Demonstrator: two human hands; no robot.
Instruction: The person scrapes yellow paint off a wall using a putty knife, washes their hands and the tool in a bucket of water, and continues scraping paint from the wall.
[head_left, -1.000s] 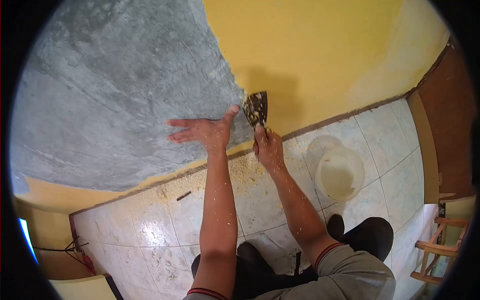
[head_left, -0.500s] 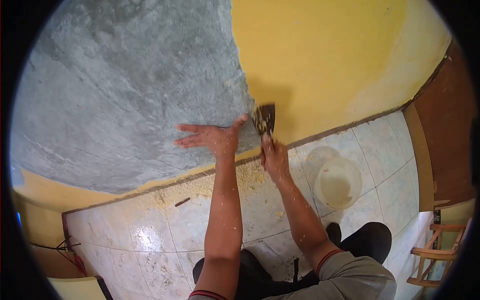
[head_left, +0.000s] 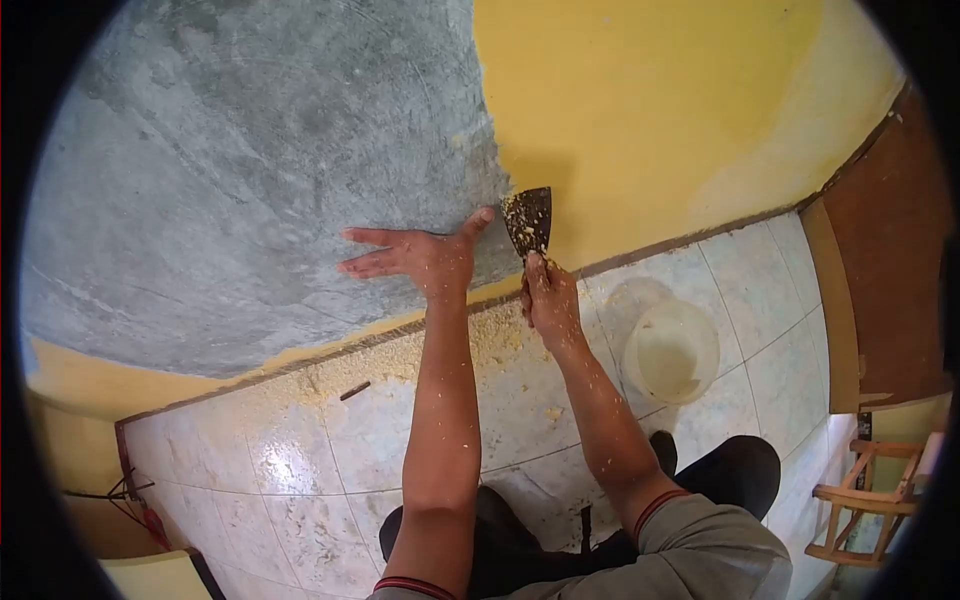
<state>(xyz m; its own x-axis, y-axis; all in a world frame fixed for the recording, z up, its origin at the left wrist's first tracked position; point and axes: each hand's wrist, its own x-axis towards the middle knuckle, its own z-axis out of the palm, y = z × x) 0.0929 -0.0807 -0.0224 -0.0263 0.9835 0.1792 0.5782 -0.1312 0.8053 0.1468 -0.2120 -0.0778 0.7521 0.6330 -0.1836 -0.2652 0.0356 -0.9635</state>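
My right hand (head_left: 550, 298) grips the handle of a dark scraper (head_left: 527, 219), whose blade rests on the wall at the line where yellow paint (head_left: 650, 110) meets bare grey plaster (head_left: 270, 170). Yellow flecks stick to the blade. My left hand (head_left: 420, 258) lies flat on the grey plaster just left of the blade, fingers spread and thumb pointing up toward it. Both forearms are dusted with paint crumbs.
Scraped yellow flakes (head_left: 480, 335) lie heaped along the skirting on the tiled floor (head_left: 330, 450). A pale plastic bucket (head_left: 670, 350) stands on the tiles to the right. A brown door (head_left: 890, 260) and a wooden chair (head_left: 870, 500) are at far right. My dark trousers (head_left: 720, 470) show below.
The scraper blade dipped slightly down the paint edge, then came back up to about where it was. My left hand stays flat on the plaster. The view shifted a little.
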